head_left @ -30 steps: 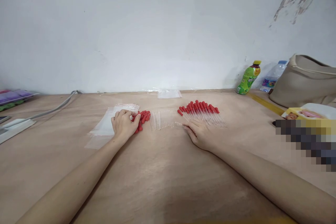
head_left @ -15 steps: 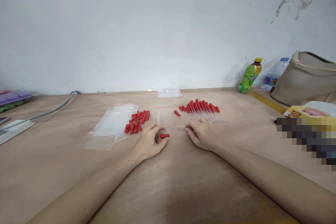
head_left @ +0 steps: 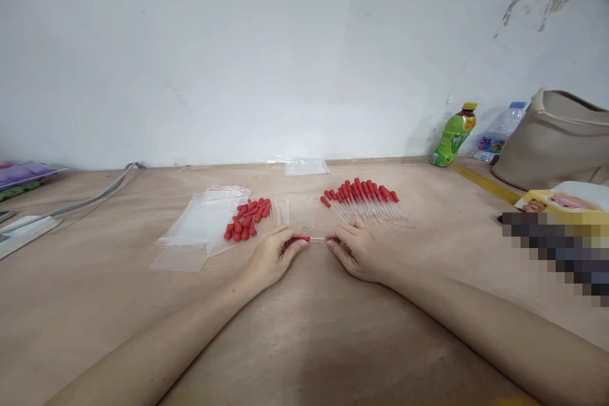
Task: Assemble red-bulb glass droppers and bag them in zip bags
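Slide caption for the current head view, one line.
Left hand holds a red bulb at the end of a clear tube pinched in the right hand.

brown tabletop (head_left: 304, 336) | on it: red bulbs (head_left: 245, 222) | clear tubes (head_left: 288, 212) | red-topped droppers (head_left: 365, 189) | plastic bags (head_left: 188, 219) | green bottle (head_left: 451, 139)

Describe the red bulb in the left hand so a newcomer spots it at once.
On the brown tabletop, find the left hand and right hand facing each other. The red bulb pokes from the left hand, lined up with the clear tube held in the right. Unlike the heaped red bulbs beyond, it is in a hand.
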`<state>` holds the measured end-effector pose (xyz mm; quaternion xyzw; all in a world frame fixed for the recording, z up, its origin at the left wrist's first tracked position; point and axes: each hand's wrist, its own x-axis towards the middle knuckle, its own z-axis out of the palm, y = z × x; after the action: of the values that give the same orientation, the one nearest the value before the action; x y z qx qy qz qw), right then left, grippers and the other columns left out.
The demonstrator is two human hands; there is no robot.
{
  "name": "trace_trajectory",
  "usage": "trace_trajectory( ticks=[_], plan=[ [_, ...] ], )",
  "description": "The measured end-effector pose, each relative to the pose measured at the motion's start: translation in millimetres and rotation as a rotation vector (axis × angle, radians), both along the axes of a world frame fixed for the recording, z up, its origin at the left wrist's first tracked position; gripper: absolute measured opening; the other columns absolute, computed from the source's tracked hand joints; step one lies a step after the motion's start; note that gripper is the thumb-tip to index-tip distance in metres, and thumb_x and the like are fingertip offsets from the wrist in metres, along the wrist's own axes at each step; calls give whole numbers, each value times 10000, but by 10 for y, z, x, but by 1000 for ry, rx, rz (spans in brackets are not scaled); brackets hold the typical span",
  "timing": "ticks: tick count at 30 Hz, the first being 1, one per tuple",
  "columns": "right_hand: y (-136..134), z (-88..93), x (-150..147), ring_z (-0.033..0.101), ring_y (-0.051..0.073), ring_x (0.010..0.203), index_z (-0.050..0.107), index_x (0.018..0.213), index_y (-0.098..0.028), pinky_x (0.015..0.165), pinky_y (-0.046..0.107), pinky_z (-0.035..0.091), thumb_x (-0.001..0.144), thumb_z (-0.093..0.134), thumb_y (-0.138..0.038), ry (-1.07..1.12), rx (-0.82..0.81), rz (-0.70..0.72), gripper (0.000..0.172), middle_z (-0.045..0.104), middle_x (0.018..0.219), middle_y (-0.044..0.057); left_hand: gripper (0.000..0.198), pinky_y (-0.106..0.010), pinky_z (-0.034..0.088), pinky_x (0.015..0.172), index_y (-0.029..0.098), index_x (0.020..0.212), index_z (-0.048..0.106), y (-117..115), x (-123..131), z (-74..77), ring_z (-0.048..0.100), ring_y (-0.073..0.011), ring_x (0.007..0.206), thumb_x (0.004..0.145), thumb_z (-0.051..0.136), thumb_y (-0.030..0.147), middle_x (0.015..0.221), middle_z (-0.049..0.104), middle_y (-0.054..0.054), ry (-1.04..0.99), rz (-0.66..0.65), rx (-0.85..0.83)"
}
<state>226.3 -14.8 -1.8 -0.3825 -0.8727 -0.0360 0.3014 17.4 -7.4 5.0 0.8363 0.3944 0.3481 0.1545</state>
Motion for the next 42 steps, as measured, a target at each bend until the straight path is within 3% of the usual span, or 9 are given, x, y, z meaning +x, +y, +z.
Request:
trace_trajectory(
  ticks=[8, 15, 20, 24, 30, 42],
  plan=[
    [48, -50, -9, 506, 127, 686, 558, 862, -177, 694, 279, 311, 866, 377, -213, 14, -46, 68, 185, 615, 776, 27, 163, -220, 430, 595, 176, 859, 566, 10, 3, -48, 551, -121, 666, 844, 443, 281, 745, 605, 3, -35, -42, -156],
    [96, 10, 34, 491, 105, 601, 574, 813, -202, 706, 283, 294, 854, 409, -191, -9, -210, 155, 170, 617, 687, -20, 195, -241, 440, 659, 199, 876, 603, -33, -22, -32, 568, -134, 725, 853, 426, 277, 779, 632, -3, 33, -105, -152],
    [3, 78, -3, 447, 107, 566, 581, 737, -194, 667, 281, 263, 833, 433, -191, -112, -44, 42, 176, 608, 672, -5, 227, -249, 444, 655, 196, 874, 629, -34, -15, -45, 570, -141, 710, 845, 442, 322, 779, 640, -20, 72, -84, -107],
    [2, -6, -17, 444, 128, 597, 588, 791, -184, 646, 285, 276, 844, 402, -182, -134, 90, 20, 194, 592, 702, 26, 216, -234, 454, 605, 192, 878, 618, -15, -19, -82, 571, -131, 658, 826, 471, 342, 761, 637, -10, 44, -45, -164],
    [154, -151, 80, 485, 147, 743, 548, 915, -160, 711, 280, 347, 871, 371, -211, -16, 52, 107, 190, 576, 813, 56, 201, -235, 471, 651, 203, 905, 611, 14, -50, -64, 594, -136, 729, 809, 503, 343, 832, 650, -1, -18, -51, -220],
    [54, -38, -22, 453, 139, 634, 562, 761, -151, 622, 267, 342, 838, 389, -171, 12, 81, 105, 191, 584, 682, 37, 217, -226, 460, 606, 184, 878, 633, 7, -52, -69, 579, -126, 665, 809, 497, 338, 780, 649, -3, -10, -68, -226]
  ],
)
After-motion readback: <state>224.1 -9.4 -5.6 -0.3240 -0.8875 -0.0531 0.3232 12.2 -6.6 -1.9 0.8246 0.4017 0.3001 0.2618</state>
